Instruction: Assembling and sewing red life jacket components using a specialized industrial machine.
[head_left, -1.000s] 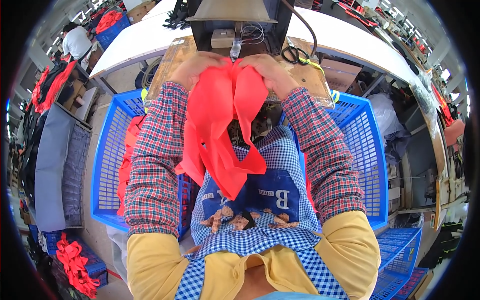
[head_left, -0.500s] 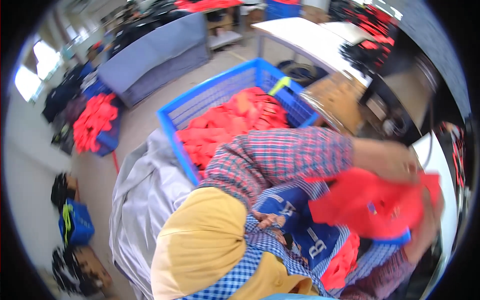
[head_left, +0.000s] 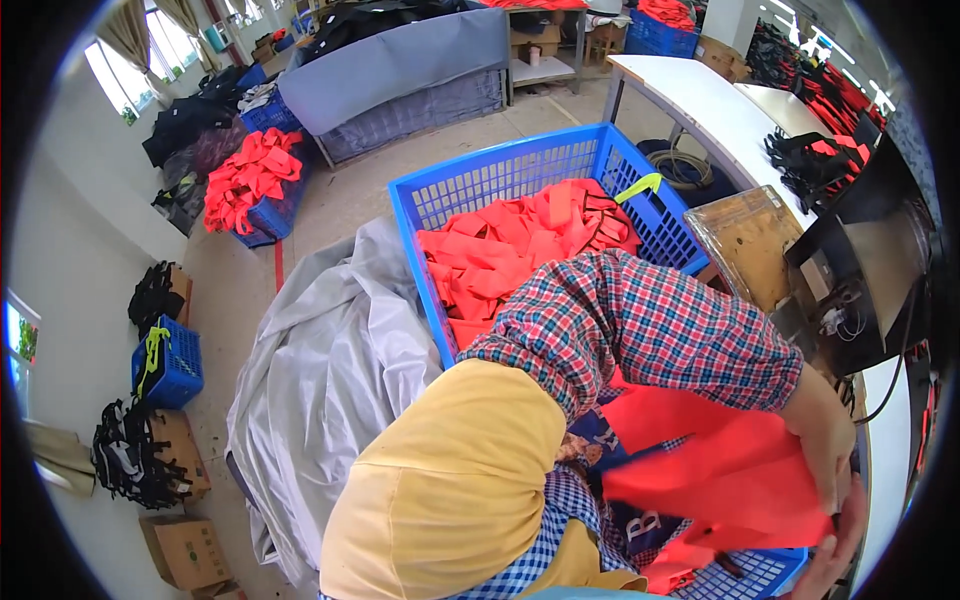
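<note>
Both hands grip one orange-red fabric piece (head_left: 720, 470) at the lower right of the view. My left hand (head_left: 825, 440), at the end of a plaid sleeve, pinches its right edge from above. My right hand (head_left: 838, 545) holds the same edge from below, only partly in view. The cloth hangs over my checked apron (head_left: 590, 520). To my left a blue plastic basket (head_left: 500, 180) is full of similar orange fabric pieces (head_left: 520, 250).
A grey cloth-covered heap (head_left: 330, 370) lies beside the basket. A sewing machine (head_left: 870, 270) and wooden board (head_left: 750, 240) sit on the right. White tables (head_left: 700, 100), further blue crates with red cloth (head_left: 250, 180) and cardboard boxes (head_left: 185, 550) stand around.
My view has swung far left, from the machine ahead to the basket at my side. The orange fabric moved from raised in front of me down to the lower right.
</note>
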